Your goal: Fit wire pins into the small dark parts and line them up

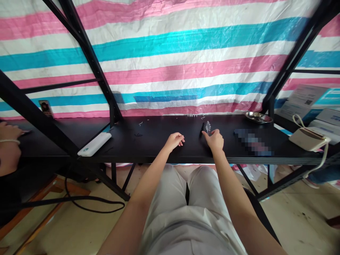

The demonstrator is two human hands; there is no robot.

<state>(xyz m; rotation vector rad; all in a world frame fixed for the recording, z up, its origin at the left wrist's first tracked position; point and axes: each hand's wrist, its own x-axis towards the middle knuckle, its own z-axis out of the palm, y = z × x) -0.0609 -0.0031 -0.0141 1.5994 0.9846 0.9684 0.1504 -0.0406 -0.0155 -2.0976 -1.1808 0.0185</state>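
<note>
My left hand [175, 141] rests on the black tabletop [159, 150], its fingers loosely bent and slightly apart, with nothing visible in it. To the right, my right hand [215, 141] has its thumb and bent fingers at the near end of a row of small clear pieces [208, 125]. Close beside that row, on its left, lies a row of small black pieces [203, 127] near the thumb tip. The fingers partly hide the near ends of both rows, and the pieces are too small to name.
Small white pieces [192, 115] line the back edge. Black bits [138, 135] lie left. A white power strip [95, 144] is by the left post; a metal dish [258, 117], a blurred item [253, 142] and a cream bag [309, 139] are right. Another person's hand [10, 131] is far left.
</note>
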